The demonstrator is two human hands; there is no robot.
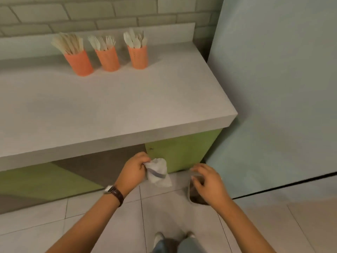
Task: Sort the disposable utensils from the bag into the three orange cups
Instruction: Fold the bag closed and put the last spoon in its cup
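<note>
Blue-jeaned legs and pale shoes (173, 241) stand on the tiled floor at the bottom of my feed, with both bare forearms reaching forward above them. The left hand (134, 169), a brown-strapped wristwatch (114, 191) on its wrist, has its fingers curled tight around a crumpled white bag (158, 172) with a grey band, which hangs from the fist below the counter's front edge. The right hand (207, 183), just beside it, curls its fingers over the top of a clear plastic pouch (193, 197); blur hides what, if anything, is inside.

The three orange cups stand in a row at the back of the grey counter (127, 106), well apart from both hands, ahead and to the left. The left cup (79, 63) holds flat knife-like sticks (68, 42), the middle cup (108, 59) forks (103, 42), and the right cup (138, 57) spoons (134, 40), all handles-down with long axes upright and fanned.

The left hand is the nearer to the cups. With the bag crushed small and no loose utensil in sight, I judge the sorting finished or nearly so.
</note>
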